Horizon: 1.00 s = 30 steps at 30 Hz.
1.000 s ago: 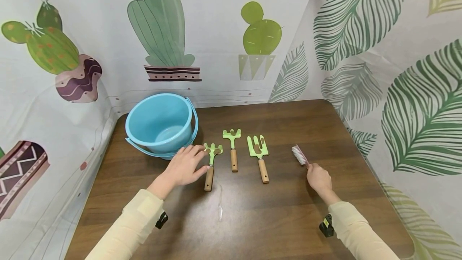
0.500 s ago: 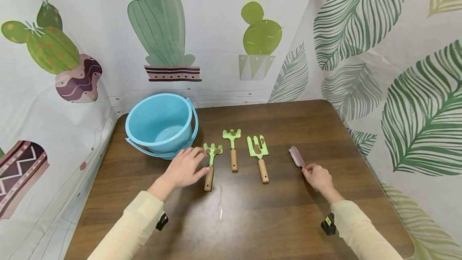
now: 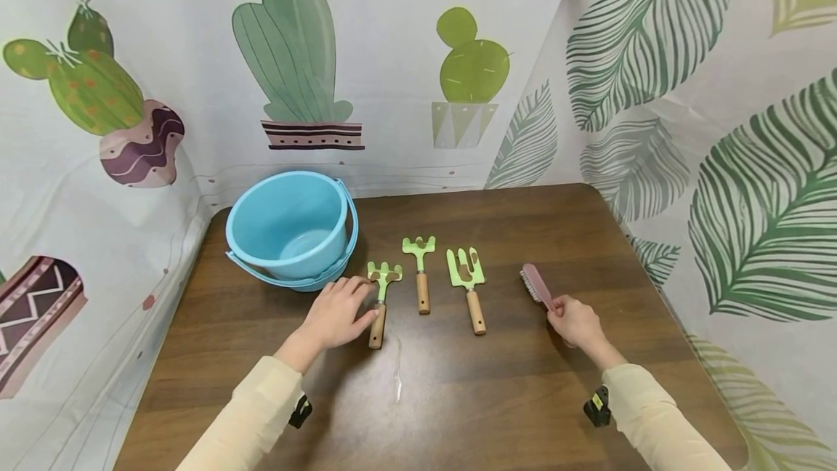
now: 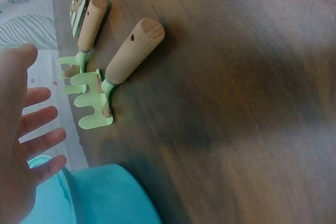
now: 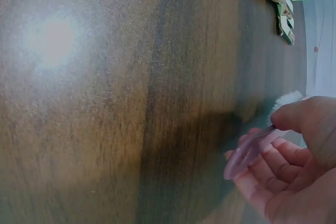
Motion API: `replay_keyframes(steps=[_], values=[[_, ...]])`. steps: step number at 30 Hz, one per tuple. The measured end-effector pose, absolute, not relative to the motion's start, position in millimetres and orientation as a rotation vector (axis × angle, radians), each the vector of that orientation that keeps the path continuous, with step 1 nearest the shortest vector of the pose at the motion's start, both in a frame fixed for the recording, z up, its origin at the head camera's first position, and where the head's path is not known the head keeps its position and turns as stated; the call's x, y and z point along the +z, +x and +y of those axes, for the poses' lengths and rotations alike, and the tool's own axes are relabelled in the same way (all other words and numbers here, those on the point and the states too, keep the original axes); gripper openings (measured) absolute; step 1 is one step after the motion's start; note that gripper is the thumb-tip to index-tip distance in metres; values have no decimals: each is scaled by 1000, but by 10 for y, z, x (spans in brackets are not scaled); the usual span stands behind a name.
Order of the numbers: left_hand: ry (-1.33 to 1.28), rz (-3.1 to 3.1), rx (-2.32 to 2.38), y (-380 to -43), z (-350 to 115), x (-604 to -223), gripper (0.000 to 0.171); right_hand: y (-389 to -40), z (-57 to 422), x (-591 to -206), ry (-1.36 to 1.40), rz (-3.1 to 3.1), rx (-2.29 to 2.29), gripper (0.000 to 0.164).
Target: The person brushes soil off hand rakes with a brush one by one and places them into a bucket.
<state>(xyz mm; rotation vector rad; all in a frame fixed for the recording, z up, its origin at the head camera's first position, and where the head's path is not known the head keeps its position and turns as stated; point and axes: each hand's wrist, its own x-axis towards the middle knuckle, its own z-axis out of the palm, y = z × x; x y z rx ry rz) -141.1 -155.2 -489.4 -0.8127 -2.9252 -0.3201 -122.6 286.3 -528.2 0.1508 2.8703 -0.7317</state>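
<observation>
My right hand (image 3: 577, 321) grips the handle of a pink brush (image 3: 538, 283) above the right part of the table. Its white bristles face left in the head view. In the right wrist view, the thumb presses on the brush handle (image 5: 244, 157), with the fingers beneath. My left hand (image 3: 335, 312) hovers beside the nearest small hand rake (image 3: 377, 327), fingers loosely spread and holding nothing. The left wrist view shows that hand apart from the rake. A second hand rake (image 3: 423, 292) and a three-pronged hand fork (image 3: 476, 311), green-headed with wooden handles, lie to the right.
A light blue bucket (image 3: 323, 260) stands at the table's back left, its handle lowered toward the front. The brown wooden table (image 3: 497, 398) meets a printed cloth backdrop (image 3: 392, 57) behind. Both wrists carry small black cameras.
The right hand has shifted the brush slightly left and turned it, so more of its pink back shows. The left hand has hardly moved. The bucket and garden tools stay in place.
</observation>
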Motion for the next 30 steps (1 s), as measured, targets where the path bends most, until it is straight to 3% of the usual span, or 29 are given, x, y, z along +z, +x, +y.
replay_keyframes(steps=[30], values=[[-590,-3016,-310,-1347,-1436,-5267,51,-1364,2823,-5041,-48,3191,-744,23]])
